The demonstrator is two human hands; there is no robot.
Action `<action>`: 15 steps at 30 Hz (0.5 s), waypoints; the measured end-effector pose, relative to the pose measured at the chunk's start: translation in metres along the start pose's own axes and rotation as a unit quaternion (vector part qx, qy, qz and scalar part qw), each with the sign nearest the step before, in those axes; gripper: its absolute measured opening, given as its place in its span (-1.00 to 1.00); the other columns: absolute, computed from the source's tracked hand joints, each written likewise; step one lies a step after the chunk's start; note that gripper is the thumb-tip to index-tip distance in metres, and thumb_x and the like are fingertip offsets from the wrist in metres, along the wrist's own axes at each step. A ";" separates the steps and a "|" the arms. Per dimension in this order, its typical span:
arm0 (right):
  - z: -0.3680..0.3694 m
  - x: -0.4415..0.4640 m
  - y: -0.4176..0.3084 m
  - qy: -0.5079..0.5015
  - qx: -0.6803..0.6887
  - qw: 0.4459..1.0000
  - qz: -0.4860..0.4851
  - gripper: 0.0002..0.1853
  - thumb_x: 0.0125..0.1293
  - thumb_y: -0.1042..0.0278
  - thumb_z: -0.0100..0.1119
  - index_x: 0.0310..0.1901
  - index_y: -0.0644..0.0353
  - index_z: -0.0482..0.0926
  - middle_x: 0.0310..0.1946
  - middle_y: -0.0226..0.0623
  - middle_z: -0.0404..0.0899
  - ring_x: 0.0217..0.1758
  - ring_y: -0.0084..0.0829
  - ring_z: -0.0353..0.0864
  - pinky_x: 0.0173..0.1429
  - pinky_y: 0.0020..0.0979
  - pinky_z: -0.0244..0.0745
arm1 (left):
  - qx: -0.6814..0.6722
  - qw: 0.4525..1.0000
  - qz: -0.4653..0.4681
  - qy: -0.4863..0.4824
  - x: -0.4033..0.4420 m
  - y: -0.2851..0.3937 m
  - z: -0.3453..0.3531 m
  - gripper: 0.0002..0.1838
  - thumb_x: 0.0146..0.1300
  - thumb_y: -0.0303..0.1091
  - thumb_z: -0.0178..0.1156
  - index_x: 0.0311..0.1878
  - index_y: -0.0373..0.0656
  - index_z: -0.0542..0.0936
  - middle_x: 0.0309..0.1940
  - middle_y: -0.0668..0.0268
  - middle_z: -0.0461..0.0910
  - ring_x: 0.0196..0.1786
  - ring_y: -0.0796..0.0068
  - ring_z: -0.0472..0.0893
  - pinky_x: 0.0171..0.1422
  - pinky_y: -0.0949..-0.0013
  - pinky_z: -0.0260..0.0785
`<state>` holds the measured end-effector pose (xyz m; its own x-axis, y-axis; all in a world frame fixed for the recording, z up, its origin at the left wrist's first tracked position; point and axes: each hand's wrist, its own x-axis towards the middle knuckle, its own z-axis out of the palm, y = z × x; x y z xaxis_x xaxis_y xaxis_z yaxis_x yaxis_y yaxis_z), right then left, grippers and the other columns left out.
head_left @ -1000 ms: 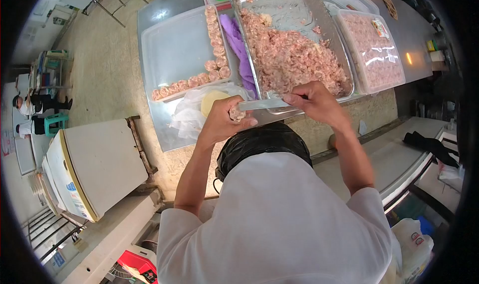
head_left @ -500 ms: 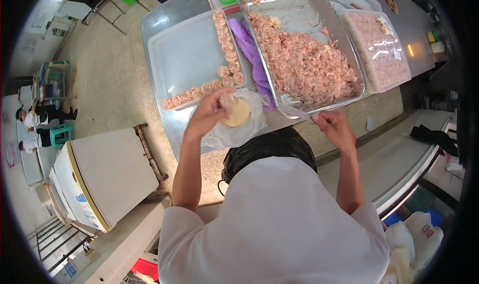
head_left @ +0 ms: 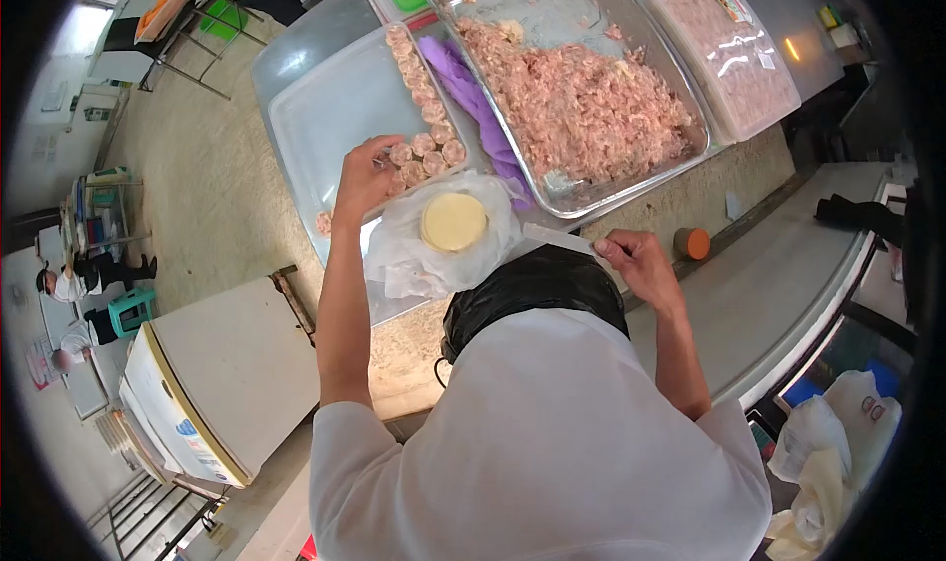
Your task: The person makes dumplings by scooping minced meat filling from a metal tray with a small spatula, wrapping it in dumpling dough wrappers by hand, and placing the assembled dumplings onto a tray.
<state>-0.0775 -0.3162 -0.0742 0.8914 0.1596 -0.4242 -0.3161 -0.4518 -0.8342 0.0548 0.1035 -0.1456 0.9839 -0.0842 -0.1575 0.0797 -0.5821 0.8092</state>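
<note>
My left hand (head_left: 367, 179) reaches over the clear plastic tray (head_left: 296, 118), its fingers curled around a meat dumpling at the inner end of a row; the hand partly hides it. Round open-topped dumplings (head_left: 424, 144) line the tray's near and right sides. Closer to me, a stack of round yellow wrappers (head_left: 454, 222) lies on a crumpled white plastic bag (head_left: 399, 256). My right hand (head_left: 641, 265) grips a flat-bladed spatula (head_left: 560, 238), its blade pointing left toward the wrappers. Beyond it sits a metal pan (head_left: 702, 118) with pink minced meat (head_left: 586, 103).
A purple cloth (head_left: 478, 103) lies between tray and pan. To the pan's right is a lidded plastic box (head_left: 724, 54) of pink meat. An orange-lidded jar (head_left: 692, 244) stands right of my right hand. A white freezer (head_left: 222, 364) is at left, with people farther off.
My left hand has moved from above the wrappers to the dumpling row in the tray, uncovering the wrapper stack. My right hand still holds the spatula, its blade now away from the pan's edge.
</note>
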 end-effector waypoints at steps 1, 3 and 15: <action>0.001 -0.001 0.003 0.001 -0.009 1.000 -0.008 -0.59 0.48 0.17 0.25 -0.41 0.38 0.51 -0.64 -0.37 0.27 -0.48 -0.56 0.19 -0.39 -0.34 0.23 | 0.009 1.000 0.002 0.005 -0.002 0.002 0.000 -0.49 0.10 -0.68 0.12 0.14 -0.16 0.68 0.05 0.19 0.70 -0.13 0.37 0.65 0.00 0.37 0.53; 0.001 0.000 0.010 0.003 -0.027 0.999 -0.026 -0.59 0.47 0.17 0.26 -0.41 0.37 0.52 -0.64 -0.37 0.28 -0.49 -0.54 0.19 -0.39 -0.33 0.24 | 0.000 1.000 -0.003 0.019 -0.003 0.002 0.003 -0.50 0.11 -0.66 0.12 0.15 -0.17 0.67 0.06 0.18 0.70 -0.12 0.35 0.67 0.00 0.36 0.53; 0.025 0.001 -0.001 -0.024 0.069 0.996 -0.055 -0.76 0.43 0.33 0.29 0.01 0.30 0.64 -0.39 -0.41 0.58 -0.33 -0.60 0.47 -0.20 -0.47 0.44 | 0.111 0.987 0.110 0.037 -0.092 0.079 0.063 -0.83 0.12 -0.49 0.36 -0.21 -0.16 0.62 -0.24 0.18 0.67 -0.23 0.15 0.68 -0.11 0.16 0.50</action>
<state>-0.0840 -0.2939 -0.0826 0.9078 0.2447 -0.3407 -0.2616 -0.3046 -0.9158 -0.0401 0.0144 -0.1033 0.9831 -0.1737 0.0578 -0.1668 -0.7194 0.6743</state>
